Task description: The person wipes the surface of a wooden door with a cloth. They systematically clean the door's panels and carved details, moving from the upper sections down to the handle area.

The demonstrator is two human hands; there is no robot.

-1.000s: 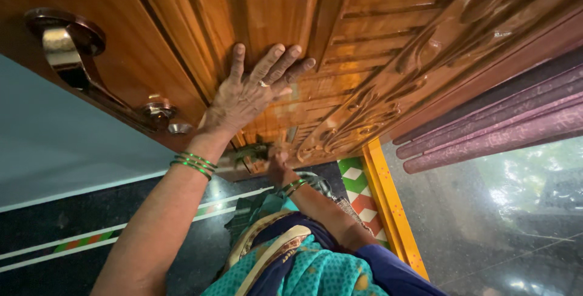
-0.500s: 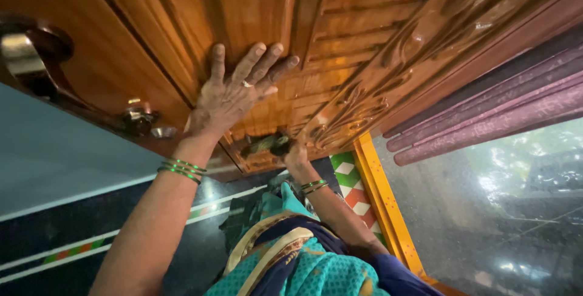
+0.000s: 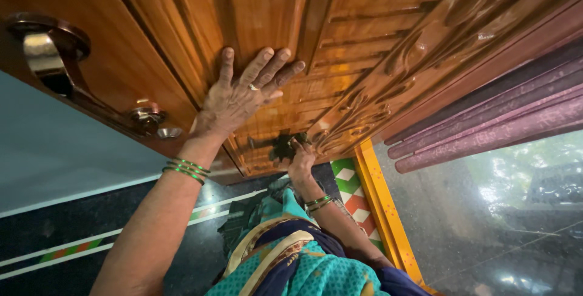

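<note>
Dark, crumpled cloth [image 3: 283, 146] sits bunched against the lower carved panel of the wooden door [image 3: 364, 41], low on the door near its bottom edge. The right hand [image 3: 299, 156] presses it there, its grip curled round the wad, fingers pinched on the fabric. Green bangles [image 3: 317, 202] ring that wrist, and the arm runs down to a teal and navy garment [image 3: 291, 265].

Higher up, the left hand [image 3: 240, 98] lies flat on a smooth raised panel of the door, its grip spread wide with fingers fanned and palm touching the wood; a ring shows on one finger. More green bangles [image 3: 187, 169] circle the left wrist.

Left of that hand, a curved metal door handle [image 3: 67, 71] is fixed to the door's edge stile, with a small round knob [image 3: 147, 117] just below it. Beneath the door lies a dark polished floor [image 3: 73, 223] with pale stripes, a yellow threshold strip [image 3: 385, 205] beside green and red patterned tiles, and purple ribbed curtain folds [image 3: 492, 120] at the right.
</note>
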